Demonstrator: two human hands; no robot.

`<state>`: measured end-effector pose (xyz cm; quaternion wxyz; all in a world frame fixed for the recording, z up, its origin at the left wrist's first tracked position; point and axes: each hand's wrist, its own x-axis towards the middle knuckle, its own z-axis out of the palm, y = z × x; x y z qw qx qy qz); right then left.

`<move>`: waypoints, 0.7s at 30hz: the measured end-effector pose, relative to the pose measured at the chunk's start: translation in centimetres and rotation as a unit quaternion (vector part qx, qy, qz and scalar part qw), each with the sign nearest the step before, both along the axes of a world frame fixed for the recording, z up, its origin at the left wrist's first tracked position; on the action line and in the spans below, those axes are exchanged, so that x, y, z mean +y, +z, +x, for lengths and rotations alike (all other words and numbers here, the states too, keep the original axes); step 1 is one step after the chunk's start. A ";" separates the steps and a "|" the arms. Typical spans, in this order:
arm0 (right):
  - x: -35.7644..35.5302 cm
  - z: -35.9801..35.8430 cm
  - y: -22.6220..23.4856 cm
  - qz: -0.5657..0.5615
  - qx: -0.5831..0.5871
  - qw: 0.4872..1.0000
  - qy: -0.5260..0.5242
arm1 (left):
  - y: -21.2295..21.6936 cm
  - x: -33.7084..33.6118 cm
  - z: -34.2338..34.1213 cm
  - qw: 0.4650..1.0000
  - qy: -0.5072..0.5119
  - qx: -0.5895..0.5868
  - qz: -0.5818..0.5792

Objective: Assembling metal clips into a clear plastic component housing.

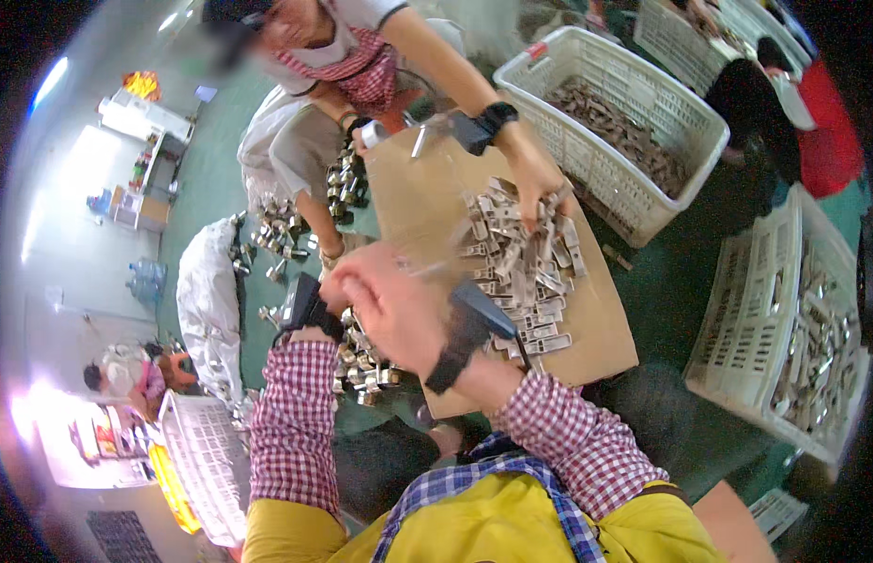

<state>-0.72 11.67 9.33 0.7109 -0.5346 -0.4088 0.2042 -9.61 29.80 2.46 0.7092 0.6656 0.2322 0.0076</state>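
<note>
My right hand (388, 305) reaches across to my left, its fingers curled together and slightly blurred; what they hold, if anything, is hidden. My left hand (335, 293) is right beside it, mostly covered by it, so its fingers do not show. Both are above the left edge of a brown cardboard sheet (408, 192). A pile of flat, slotted grey metal pieces (540, 286) lies on the sheet to the right of my hands. Below and left of them, shiny round metal fittings (366, 380) are heaped on the floor.
Across the sheet a co-worker's hand (542, 192) reaches into the pile. A white plastic crate (681, 122) of metal pieces stands at the far right, another crate (737, 319) nearer. A white sack (208, 291) lies on the green floor at left, near a white basket (202, 450).
</note>
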 end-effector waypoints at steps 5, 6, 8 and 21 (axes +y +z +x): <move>0.7 1.3 1.6 -0.015 -0.188 0.980 -0.069 | 1.3 3.5 1.8 0.855 -0.277 0.119 0.421; 0.9 3.1 1.5 -0.077 -0.227 0.970 -0.036 | 0.6 3.3 2.7 0.837 -0.302 0.111 0.443; 1.7 5.1 -0.7 -0.211 -0.370 0.905 0.010 | 0.8 2.6 4.5 0.830 -0.303 0.090 0.460; 5.1 3.9 -9.9 -0.209 -0.458 0.859 0.093 | -0.4 4.2 3.2 0.878 -0.199 0.076 0.428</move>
